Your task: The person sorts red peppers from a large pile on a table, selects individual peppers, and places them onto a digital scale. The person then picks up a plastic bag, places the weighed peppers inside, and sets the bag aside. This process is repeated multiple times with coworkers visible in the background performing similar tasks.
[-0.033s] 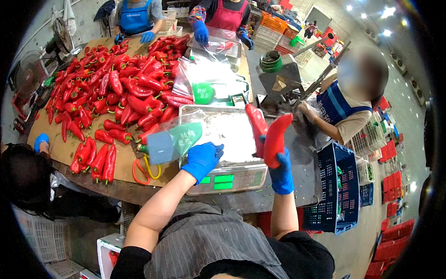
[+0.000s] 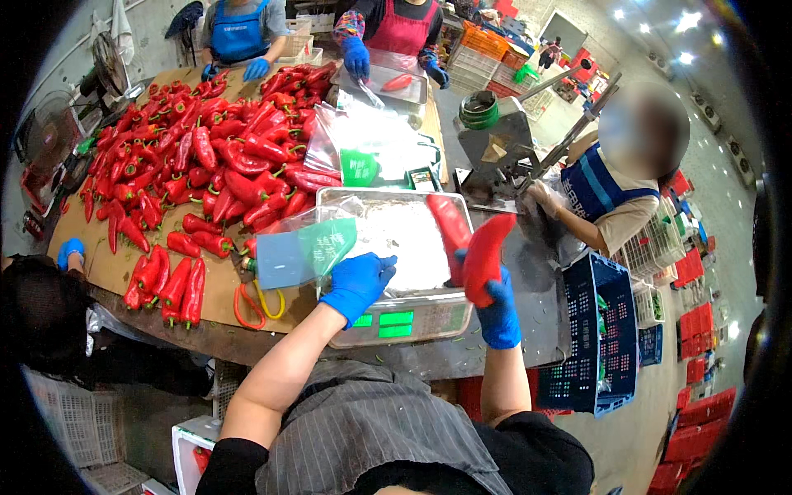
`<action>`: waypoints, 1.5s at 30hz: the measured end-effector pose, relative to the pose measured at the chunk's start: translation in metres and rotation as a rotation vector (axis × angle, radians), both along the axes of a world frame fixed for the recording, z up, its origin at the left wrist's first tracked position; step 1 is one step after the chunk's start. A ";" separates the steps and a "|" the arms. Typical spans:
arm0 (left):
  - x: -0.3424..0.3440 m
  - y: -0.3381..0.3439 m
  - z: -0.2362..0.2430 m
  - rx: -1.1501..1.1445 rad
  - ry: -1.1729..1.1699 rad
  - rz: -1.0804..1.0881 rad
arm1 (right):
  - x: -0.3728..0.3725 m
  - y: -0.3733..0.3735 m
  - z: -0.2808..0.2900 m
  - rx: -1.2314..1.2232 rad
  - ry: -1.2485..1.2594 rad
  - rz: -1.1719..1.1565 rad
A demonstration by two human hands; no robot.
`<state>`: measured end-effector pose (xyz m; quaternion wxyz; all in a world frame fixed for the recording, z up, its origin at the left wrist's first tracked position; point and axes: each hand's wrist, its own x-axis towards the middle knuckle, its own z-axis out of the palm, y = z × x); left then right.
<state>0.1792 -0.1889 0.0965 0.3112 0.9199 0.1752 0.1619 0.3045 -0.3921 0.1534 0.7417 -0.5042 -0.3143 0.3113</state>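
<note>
My right hand (image 2: 499,313), in a blue glove, is closed around a large red pepper (image 2: 488,257) above the right edge of the scale. A second red pepper (image 2: 450,231) leans just behind it, touching my fingertips. The scale (image 2: 404,223) has a pale, bright plate and a lit green display on its near side. My left hand (image 2: 359,285), also gloved in blue, rests on the plate's near left edge with its fingers drawn together; what they hold, if anything, is hidden. Beside it lies a clear plastic bag (image 2: 330,247) with a green printed patch.
Left of the scale spreads a big heap of red peppers (image 2: 239,157). Red and yellow bands (image 2: 266,307) lie near the table edge. A blue crate (image 2: 602,330) stands at right, near a person (image 2: 615,194) at a metal device. Other gloved people work across and left.
My right hand and its peppers have shifted slightly left and down. My left hand stays nearly in place. Across the table, a co-worker's bag has moved at the far tray.
</note>
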 end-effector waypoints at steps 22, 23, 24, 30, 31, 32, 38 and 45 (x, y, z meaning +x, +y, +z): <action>-0.015 0.021 0.015 -0.111 -0.284 0.244 | -0.013 0.047 0.001 -0.617 -1.283 -0.174; -0.015 0.021 0.020 -0.102 -0.306 0.263 | -0.009 0.048 -0.004 -0.626 -1.274 -0.156; -0.015 0.019 0.025 -0.094 -0.329 0.282 | -0.008 0.048 -0.006 -0.636 -1.265 -0.137; -0.009 0.016 0.037 -0.001 -0.190 0.281 | -0.026 0.055 -0.012 -0.793 -1.282 -0.233; -0.007 0.019 0.032 -0.014 -0.214 0.275 | -0.025 0.057 -0.012 -0.800 -1.282 -0.209; -0.005 0.021 0.029 -0.024 -0.217 0.297 | -0.023 0.060 -0.013 -0.812 -1.279 -0.185; 0.003 0.038 0.009 0.029 -0.144 0.360 | -0.010 0.064 -0.036 -0.589 -1.298 -0.265; 0.010 0.017 0.012 0.223 -0.149 0.227 | -0.013 0.074 -0.058 -0.587 -1.137 -0.369</action>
